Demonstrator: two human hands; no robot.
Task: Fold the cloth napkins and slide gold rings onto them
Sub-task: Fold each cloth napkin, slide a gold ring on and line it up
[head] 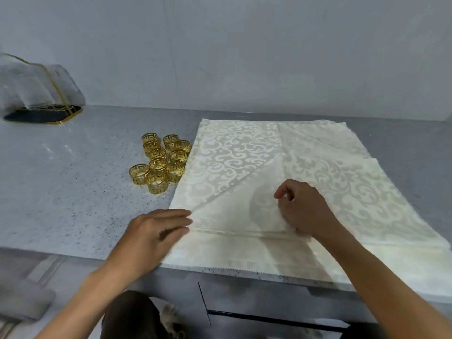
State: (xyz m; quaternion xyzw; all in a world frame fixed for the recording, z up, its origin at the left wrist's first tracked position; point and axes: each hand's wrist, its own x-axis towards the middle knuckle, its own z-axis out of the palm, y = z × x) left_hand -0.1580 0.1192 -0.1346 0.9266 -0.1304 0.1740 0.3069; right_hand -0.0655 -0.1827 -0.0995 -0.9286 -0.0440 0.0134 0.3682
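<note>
Head view, read from left to right. At far left, toward the back of the bench [73, 182], stands a gold wire holder [44, 104] with grey cloths in it, apart from the work. Nearer the middle, a cluster of gold rings [160, 162] stands just beside the left edge of the napkins [234, 152], unused. The left hand [156, 232] lies with straight fingers pressing flat on the left end of a fold crease [242, 233]; it grasps nothing. The crease runs left to right between the two hands, parallel to the near bench edge, and this is the long axis of the fold being formed. From it a turned-up flap [247, 204] rises as a triangle, its slanted edge running up and to the right. The right hand [303, 206] sits at the right end of the crease with fingers curled down on the flap; it appears to pinch the cloth, though the fingertips are partly hidden. Further napkin layers spread beyond it to the right, one overlapping another. The rings lie up and slightly right of the left hand, well apart from the right hand, so the left hand is judged the nearer one for fetching a ring. Folding seems at an early stage.
</note>
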